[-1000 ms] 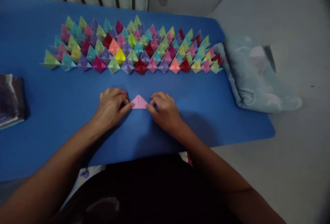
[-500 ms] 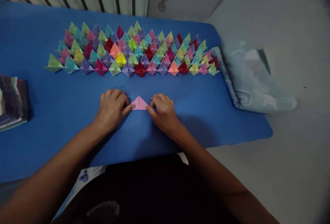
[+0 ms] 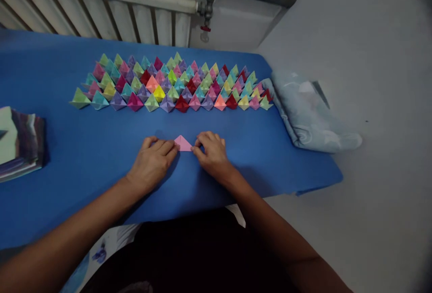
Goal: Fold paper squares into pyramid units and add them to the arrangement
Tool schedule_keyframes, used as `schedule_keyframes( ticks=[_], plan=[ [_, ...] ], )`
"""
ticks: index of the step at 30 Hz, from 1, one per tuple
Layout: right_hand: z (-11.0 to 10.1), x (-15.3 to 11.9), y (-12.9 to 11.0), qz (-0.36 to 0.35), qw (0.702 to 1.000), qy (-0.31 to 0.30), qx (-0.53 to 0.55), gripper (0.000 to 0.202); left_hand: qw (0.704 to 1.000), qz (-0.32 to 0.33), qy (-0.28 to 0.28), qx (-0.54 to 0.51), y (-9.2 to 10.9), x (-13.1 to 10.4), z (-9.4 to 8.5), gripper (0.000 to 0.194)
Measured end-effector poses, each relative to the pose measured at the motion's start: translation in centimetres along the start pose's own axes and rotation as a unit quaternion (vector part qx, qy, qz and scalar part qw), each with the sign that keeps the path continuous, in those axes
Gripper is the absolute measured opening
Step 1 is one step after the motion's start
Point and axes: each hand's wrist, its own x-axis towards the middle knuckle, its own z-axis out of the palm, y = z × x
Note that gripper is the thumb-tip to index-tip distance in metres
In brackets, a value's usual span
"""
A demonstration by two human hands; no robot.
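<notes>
Right hand pinches a creased pink paper triangle, left hand touching, grip unclear.

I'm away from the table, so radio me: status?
Left hand and right hand on pink paper, opposite ends. Paper folded, triangular. Folded paper shapes beyond, apart from hands.

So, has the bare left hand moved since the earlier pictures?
Yes: the left hand has drawn slightly toward the person, farther from the rows of pointed, multicoloured folded-paper shapes.
</notes>
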Motion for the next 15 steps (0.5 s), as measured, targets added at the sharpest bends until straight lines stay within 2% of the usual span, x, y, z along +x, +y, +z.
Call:
schedule_keyframes(
  ticks=[2, 6, 8, 15],
  plan=[
    [-0.2, -0.3, -0.3, -0.024, 1.000, 0.004, -0.011, 0.012, 1.000, -0.008, -0.008, 0.007, 0.4, -0.1, -0.1, 0.035],
    [-0.1, -0.7, -1.1, -0.181, 0.982, -0.017, -0.042, 0.035, 0.999, -0.037, -0.011, -0.018, 0.7, 0.0, 0.0, 0.036],
    [0.2, -0.6, -1.2, -0.226, 0.971, -0.044, -0.063, 0.040, 0.998, -0.042, -0.013, -0.033, 0.7, -0.1, 0.1, 0.036],
    [0.3, -0.2, -0.5, -0.239, 0.960, -0.061, -0.130, 0.043, 0.998, -0.041, -0.006, -0.047, 1.3, -1.2, -0.2, 0.044]
  ],
)
